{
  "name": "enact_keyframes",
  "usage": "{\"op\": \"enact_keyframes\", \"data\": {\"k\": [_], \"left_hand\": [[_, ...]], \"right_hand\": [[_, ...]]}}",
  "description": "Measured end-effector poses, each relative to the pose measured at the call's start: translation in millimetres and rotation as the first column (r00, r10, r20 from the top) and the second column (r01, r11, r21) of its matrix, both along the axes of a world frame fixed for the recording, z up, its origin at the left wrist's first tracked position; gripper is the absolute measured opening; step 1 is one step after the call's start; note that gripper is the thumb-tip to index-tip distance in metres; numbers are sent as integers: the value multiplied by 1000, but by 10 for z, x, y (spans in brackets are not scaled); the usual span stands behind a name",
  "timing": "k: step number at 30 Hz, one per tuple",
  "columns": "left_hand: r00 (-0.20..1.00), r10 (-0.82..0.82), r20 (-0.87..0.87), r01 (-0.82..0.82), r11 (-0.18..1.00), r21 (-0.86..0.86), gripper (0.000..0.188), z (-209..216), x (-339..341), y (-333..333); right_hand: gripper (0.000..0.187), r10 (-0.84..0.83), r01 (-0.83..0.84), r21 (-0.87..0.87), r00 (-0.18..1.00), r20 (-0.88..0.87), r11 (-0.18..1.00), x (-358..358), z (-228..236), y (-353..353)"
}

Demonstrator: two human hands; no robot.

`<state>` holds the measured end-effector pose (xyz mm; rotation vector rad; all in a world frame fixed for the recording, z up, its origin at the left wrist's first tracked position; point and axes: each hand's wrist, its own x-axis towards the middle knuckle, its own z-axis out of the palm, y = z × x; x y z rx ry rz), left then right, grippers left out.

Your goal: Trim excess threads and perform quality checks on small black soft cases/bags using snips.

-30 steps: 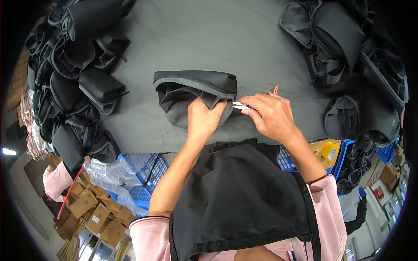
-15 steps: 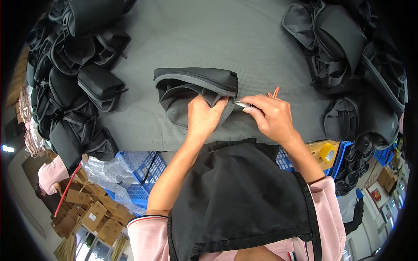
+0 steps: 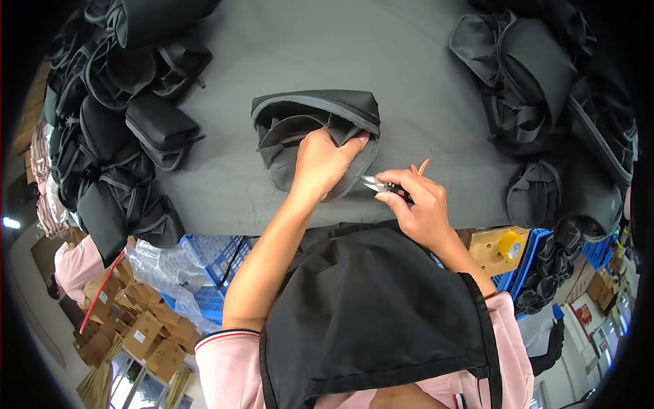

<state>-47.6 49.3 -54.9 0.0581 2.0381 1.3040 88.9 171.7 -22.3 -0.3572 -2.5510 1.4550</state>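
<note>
An unzipped black pouch (image 3: 281,170) lies on the grey table, its gray-edged opening toward me and inner pockets showing. My left hand (image 3: 319,162) is closed on the right side of the opening, gripping the pouch fabric; some fingertips are hidden inside. Just to the right, my right hand (image 3: 424,208) holds thread snips (image 3: 396,190) with silver blades and a black body. Their blade tips point left at the pouch's lower right edge. Two thin orange ends stick up behind the right hand; whether they belong to the snips I cannot tell.
Black pouches are heaped along the table's left side (image 3: 160,126) and right side (image 3: 535,68). Below the near edge are blue crates (image 3: 211,300), bubble wrap (image 3: 160,273) and a yellow tape roll (image 3: 510,246). Cardboard boxes (image 3: 143,334) and another person (image 3: 78,269) are at lower left.
The snips have moved down along the pouch's right edge, and their blades show more. My left hand and the pouch have shifted slightly up and right in view.
</note>
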Motion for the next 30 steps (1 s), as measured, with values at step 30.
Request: {"op": "enact_keyframes", "data": {"k": [30], "left_hand": [[886,-314,342,259,946,197,15,432,320,-523]], "right_hand": [[17,701,-566,-468,691,179,678,-526,-333,481]]}}
